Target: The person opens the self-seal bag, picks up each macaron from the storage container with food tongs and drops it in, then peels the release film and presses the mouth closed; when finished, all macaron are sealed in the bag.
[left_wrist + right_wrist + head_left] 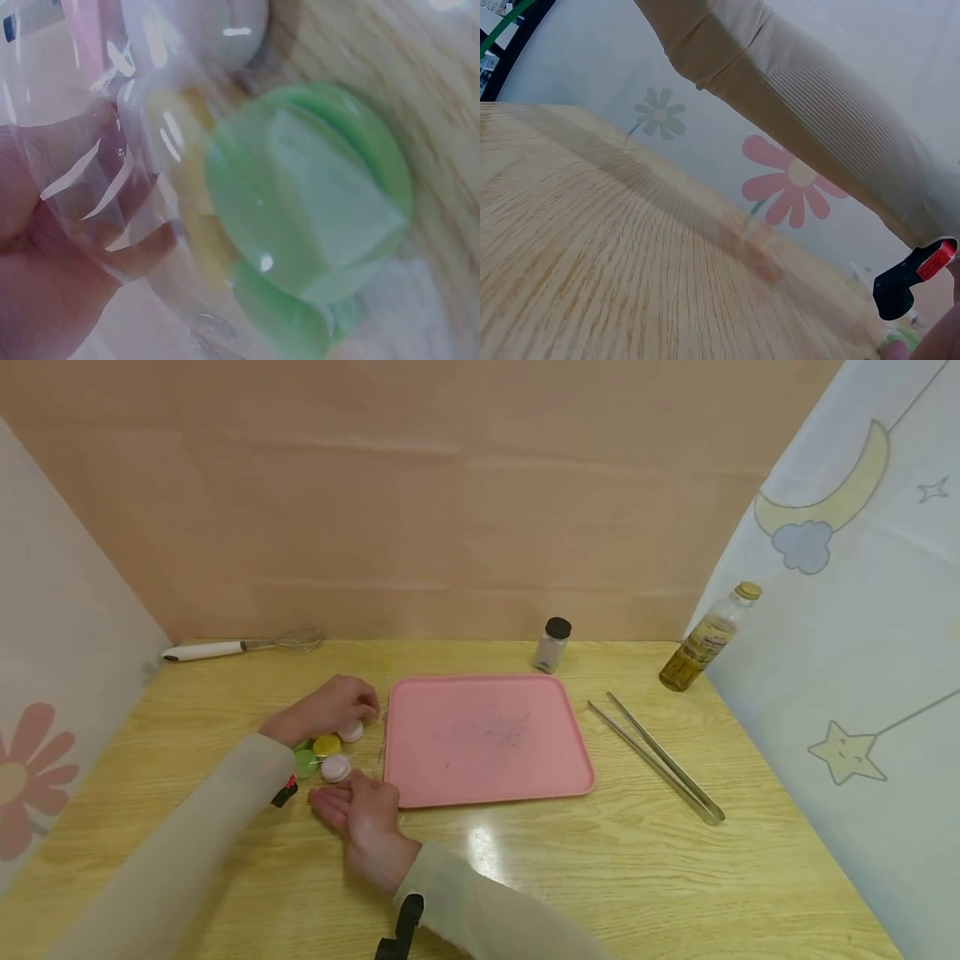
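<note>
A clear plastic bag (352, 187) holds several round macarons on the table, left of the pink tray. In it are a green macaron (306, 763), a yellow one (327, 745) and pale pink ones (336, 767). My left hand (326, 706) reaches over the far side, fingertips bent down on the bag's edge by the tray; film lies across this hand in the left wrist view. At the near side my right hand (371, 822) pinches the bag's edge with thumb and forefinger, its other fingers pointing left. The fingertips are partly hidden.
The pink tray (487, 743), with dark marks, lies at the centre. Steel tongs (660, 760) rest to its right. Behind stand a black-capped jar (552, 647) and a bottle of amber liquid (705, 643). A whisk (240, 647) lies at the back left.
</note>
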Motion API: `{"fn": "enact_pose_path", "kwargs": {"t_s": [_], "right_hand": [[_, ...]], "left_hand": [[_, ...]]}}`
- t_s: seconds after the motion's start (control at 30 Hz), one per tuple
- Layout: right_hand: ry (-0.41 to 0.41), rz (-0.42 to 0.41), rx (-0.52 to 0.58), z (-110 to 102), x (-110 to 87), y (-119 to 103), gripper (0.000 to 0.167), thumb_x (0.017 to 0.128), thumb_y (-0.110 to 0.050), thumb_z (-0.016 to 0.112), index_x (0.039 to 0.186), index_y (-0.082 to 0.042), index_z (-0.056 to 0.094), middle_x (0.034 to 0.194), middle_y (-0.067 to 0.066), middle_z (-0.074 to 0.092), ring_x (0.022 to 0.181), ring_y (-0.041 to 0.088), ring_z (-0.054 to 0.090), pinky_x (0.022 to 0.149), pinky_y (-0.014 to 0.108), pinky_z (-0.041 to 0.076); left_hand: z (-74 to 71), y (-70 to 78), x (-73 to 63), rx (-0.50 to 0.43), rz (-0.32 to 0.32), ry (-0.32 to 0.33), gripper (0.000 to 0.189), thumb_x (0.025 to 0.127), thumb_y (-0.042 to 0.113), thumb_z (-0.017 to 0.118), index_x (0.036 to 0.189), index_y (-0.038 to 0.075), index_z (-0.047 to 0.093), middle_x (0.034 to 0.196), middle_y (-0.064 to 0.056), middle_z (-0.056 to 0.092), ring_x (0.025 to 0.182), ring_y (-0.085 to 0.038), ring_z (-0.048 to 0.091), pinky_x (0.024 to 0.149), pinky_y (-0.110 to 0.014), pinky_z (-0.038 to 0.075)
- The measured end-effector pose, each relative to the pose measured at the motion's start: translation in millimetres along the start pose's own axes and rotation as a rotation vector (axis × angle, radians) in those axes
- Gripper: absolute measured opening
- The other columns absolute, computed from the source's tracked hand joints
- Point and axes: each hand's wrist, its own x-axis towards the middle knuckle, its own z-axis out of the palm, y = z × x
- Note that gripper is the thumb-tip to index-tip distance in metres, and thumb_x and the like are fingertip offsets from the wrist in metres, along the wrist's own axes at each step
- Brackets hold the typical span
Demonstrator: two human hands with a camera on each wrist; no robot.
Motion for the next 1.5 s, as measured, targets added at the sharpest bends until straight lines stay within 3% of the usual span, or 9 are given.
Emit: {"fn": "enact_pose_path", "kwargs": {"t_s": [0.23,0.47,0.8,1.07,1.37,1.5], "right_hand": [[0.000,0.004,-0.026,-0.4,-1.3,0.5,0.029,0.108,-0.003,0.040,0.102,0.016,0.061,0.092,0.030,0.068,0.091,0.039,0.072,0.080,0.044,0.059],[0.016,0.005,-0.028,-1.4,-3.9,2.4,0.024,0.105,0.001,0.041,0.103,0.015,0.060,0.089,0.029,0.068,0.088,0.038,0.072,0.078,0.042,0.060],[0.018,-0.018,-0.033,-2.5,-6.5,2.7,0.022,0.103,0.003,0.042,0.101,0.016,0.060,0.086,0.028,0.068,0.086,0.038,0.073,0.077,0.041,0.060],[0.036,-0.046,-0.105,-5.0,-6.7,4.7,0.023,0.103,0.003,0.044,0.100,0.014,0.063,0.084,0.024,0.070,0.083,0.034,0.074,0.074,0.038,0.060],[-0.007,-0.116,-0.124,-10.0,-9.5,3.0,0.024,0.101,0.005,0.046,0.095,0.017,0.066,0.083,0.025,0.070,0.083,0.035,0.074,0.073,0.039,0.060],[-0.053,-0.143,-0.180,-20.0,-9.6,-4.5,0.025,0.100,0.005,0.046,0.096,0.017,0.067,0.086,0.025,0.071,0.084,0.035,0.074,0.074,0.038,0.060]], "left_hand": [[-1.4,-0.1,-0.8,-0.007,-0.006,-0.009,0.011,0.099,0.003,0.063,0.094,0.004,0.073,0.091,-0.004,0.069,0.085,-0.021,0.058,0.082,-0.038,0.051],[-4.8,-9.2,-3.1,-0.024,-0.020,0.009,0.009,0.099,0.005,0.064,0.098,0.003,0.073,0.096,-0.004,0.070,0.090,-0.023,0.059,0.088,-0.044,0.050],[-11.5,-12.3,-5.7,-0.054,0.001,0.003,0.011,0.100,0.006,0.063,0.099,0.002,0.073,0.097,-0.006,0.070,0.087,-0.021,0.058,0.081,-0.038,0.051],[-16.4,-13.5,-10.9,-0.058,-0.008,-0.002,0.015,0.103,0.011,0.060,0.102,0.003,0.074,0.099,-0.005,0.070,0.089,-0.021,0.060,0.083,-0.040,0.050],[-30.2,-10.1,-20.5,-0.039,-0.040,0.041,0.017,0.104,0.013,0.059,0.105,0.001,0.072,0.103,-0.009,0.070,0.097,-0.026,0.062,0.089,-0.047,0.051],[-34.8,-6.7,-23.2,-0.039,-0.058,0.062,0.019,0.104,0.012,0.058,0.107,0.000,0.071,0.106,-0.011,0.070,0.101,-0.027,0.063,0.090,-0.050,0.051]]}}
